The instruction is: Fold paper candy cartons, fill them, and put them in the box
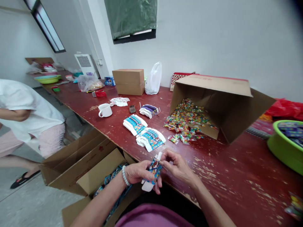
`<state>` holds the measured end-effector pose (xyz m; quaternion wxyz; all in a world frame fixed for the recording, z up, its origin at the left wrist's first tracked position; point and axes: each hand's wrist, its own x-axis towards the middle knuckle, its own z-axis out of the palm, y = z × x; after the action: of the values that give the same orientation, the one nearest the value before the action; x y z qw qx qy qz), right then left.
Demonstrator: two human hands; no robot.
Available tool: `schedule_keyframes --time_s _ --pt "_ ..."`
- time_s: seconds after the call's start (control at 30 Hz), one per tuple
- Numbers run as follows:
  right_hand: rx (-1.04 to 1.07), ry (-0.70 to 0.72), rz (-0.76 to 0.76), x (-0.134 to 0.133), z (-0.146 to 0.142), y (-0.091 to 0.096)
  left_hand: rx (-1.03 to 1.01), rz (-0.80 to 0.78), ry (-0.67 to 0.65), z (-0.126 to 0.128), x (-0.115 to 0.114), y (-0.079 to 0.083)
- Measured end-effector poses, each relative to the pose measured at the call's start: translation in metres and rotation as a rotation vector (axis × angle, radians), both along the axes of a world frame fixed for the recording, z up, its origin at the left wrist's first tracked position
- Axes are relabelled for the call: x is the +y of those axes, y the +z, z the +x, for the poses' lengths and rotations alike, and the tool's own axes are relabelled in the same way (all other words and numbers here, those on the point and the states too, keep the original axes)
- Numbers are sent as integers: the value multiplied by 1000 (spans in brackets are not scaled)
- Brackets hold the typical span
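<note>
A small blue printed candy box [155, 168] with white end flaps is in my hands at the table's front edge. My left hand [142, 171], with a beaded bracelet on its wrist, is closed around the box's sides. The fingers of my right hand [175, 162] pinch at its upper flap. A white flap hangs open at the lower end. Just beyond lie two fanned stacks of flat blue boxes, a nearer stack [151, 138] and a farther stack [135, 124]. Wrapped candies [187, 118] spill from a large cardboard carton [213, 80] lying on its side.
Below the table on the left, an open carton [92, 178] holds blue boxes. A white mug [105, 110], a purple box stack [149, 110] and a closed carton [129, 82] stand farther back. A green basin [279, 151] is at right. Another person [30, 110] is at left.
</note>
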<state>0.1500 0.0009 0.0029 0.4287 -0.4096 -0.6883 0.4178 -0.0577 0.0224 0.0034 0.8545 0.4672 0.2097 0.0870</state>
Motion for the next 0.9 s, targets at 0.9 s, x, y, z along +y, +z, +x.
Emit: schedule_keyframes --time_s 0.9 --pt "-208 95 -52 -25 5 25 227 256 52 11 0 4"
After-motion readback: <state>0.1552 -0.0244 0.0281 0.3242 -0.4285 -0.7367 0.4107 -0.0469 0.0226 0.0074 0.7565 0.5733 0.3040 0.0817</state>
